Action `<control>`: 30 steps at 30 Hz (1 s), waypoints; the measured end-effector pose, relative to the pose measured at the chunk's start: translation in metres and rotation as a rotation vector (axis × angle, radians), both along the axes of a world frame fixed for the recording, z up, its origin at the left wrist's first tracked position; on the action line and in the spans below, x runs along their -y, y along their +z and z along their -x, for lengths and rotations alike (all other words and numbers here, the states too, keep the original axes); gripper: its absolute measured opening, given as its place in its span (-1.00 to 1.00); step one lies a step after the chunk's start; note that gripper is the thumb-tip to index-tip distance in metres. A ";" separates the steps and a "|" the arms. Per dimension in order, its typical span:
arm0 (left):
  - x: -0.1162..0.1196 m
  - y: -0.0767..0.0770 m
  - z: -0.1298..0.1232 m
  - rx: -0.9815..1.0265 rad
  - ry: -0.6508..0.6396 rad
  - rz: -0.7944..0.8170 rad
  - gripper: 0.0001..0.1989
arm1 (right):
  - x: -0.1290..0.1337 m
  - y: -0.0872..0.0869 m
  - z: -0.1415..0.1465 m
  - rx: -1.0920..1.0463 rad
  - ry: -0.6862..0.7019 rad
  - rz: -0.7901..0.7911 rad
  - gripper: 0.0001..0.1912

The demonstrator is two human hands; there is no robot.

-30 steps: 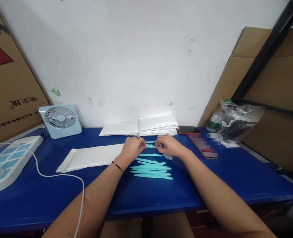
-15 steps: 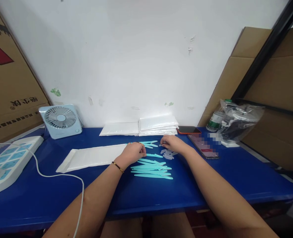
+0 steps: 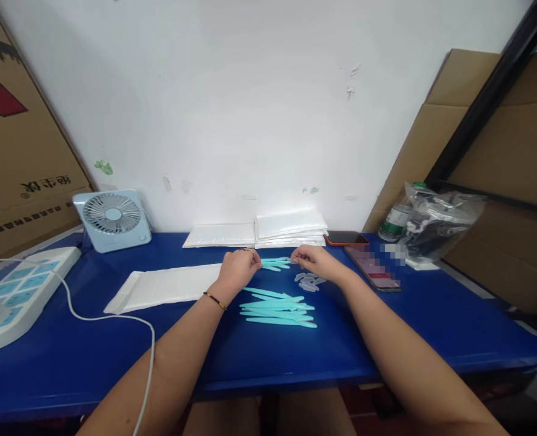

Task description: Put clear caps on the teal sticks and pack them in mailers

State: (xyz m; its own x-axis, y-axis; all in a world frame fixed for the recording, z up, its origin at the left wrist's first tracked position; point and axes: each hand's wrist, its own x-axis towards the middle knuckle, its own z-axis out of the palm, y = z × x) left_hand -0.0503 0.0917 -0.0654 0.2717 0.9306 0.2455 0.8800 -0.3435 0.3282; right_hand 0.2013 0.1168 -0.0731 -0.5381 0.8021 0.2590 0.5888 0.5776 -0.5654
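Observation:
My left hand [image 3: 241,269] is closed in a pinch on the handle end of a teal eyebrow razor [image 3: 275,260]. Other teal razors lie just under and beside it. At the razor's far end, my right hand [image 3: 311,260] pinches a small clear plastic cap [image 3: 288,260], mostly covered by the fingertips. The cap meets the razor tip, but how far it is on cannot be made out. Several loose clear caps [image 3: 308,282] lie below my right hand. Nearer me is a pile of teal razors [image 3: 277,309], their ends pointing right.
A long white padded mailer [image 3: 163,290] lies left of my left hand; more white mailers [image 3: 291,227] are stacked by the wall. Two phones [image 3: 346,238] lie right. A blue fan [image 3: 113,219], power strip [image 3: 27,290] with white cable, bottle [image 3: 393,221] and plastic bag [image 3: 441,224] stand around.
My left hand has moved up and away from me with a razor, towards my right hand. The right hand has shifted slightly left, and its cap now meets the razor's tip.

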 end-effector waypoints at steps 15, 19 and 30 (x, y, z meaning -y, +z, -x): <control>0.000 0.003 -0.006 -0.012 -0.011 0.028 -0.87 | 0.006 0.006 0.017 0.036 0.033 -0.096 -0.82; 0.003 0.004 -0.007 -0.018 -0.018 0.014 -0.81 | 0.006 0.007 0.013 0.050 -0.027 -0.109 -0.81; 0.018 0.006 -0.004 -0.026 -0.309 0.311 -0.91 | 0.008 0.002 0.000 0.288 0.062 -0.082 -0.91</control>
State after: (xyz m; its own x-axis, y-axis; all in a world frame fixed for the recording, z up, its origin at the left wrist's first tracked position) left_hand -0.0463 0.0740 -0.0590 0.5509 0.8334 -0.0440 0.7609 -0.4799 0.4367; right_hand 0.2011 0.1088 -0.0710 -0.6459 0.7482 0.1515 0.6805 0.6542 -0.3300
